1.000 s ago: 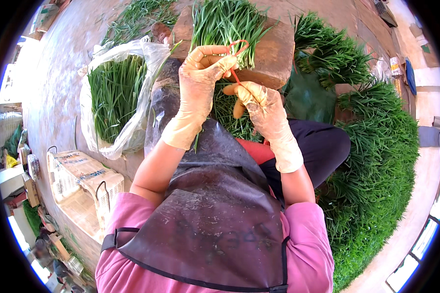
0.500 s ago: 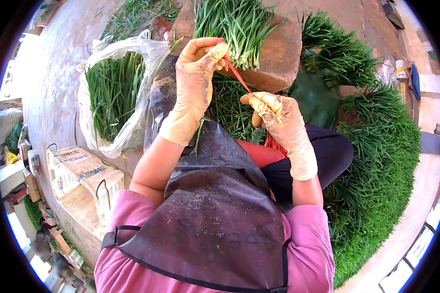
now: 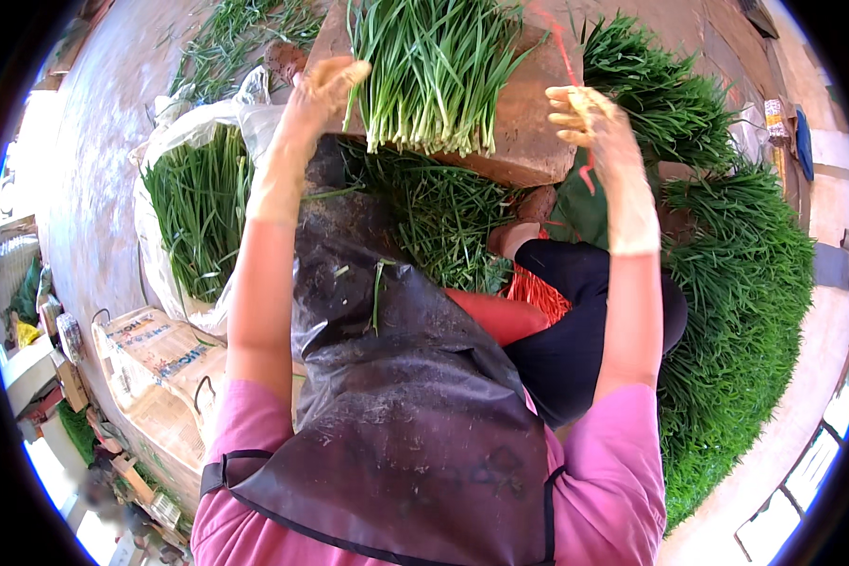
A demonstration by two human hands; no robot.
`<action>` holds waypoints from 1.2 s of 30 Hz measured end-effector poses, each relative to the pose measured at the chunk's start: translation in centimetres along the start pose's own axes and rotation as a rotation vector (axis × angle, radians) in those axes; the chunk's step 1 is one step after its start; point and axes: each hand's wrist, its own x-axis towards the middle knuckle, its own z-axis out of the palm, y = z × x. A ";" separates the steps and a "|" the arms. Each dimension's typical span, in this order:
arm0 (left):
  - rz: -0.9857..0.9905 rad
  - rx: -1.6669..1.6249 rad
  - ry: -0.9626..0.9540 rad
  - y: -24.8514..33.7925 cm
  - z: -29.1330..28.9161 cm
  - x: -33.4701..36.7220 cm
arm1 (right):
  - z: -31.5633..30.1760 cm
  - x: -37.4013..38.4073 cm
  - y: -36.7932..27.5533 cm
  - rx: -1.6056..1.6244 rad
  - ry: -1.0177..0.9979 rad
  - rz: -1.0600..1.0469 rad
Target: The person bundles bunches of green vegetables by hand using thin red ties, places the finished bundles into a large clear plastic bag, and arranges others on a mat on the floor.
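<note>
A bunch of garlic chives, pale stem ends toward me, lies on a brown block. My left hand, in a pale yellow rubber glove, is at the bunch's left side. Its fingers look stretched out toward the leaves, and nothing shows in them; motion blurs it a little. Right of the block is my right hand, gloved the same way, with fingers bent around a thin red tie string. One length of string runs up past the block, and a short end hangs below the hand.
Thick piles of green chives line my right. At my left stands a clear plastic bag of chives, with a printed carrier bag nearer. Loose cuttings cover the ground before the block. Red strings lie by my leg.
My hands have moved apart, the left to the left, the right up and right. The left no longer holds the red string; the right still does. More of the chive bunch shows.
</note>
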 end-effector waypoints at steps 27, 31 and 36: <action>-0.361 0.671 0.189 0.2 8.3 4.1 | 10.1 10.2 2.5 -0.652 0.176 -0.489; -0.384 0.670 0.174 -0.7 7.4 4.2 | 1.5 10.8 -5.7 -1.111 0.065 -0.576; -0.411 0.650 0.146 0.3 8.1 4.4 | 1.1 14.5 -2.3 -1.020 -0.084 -0.685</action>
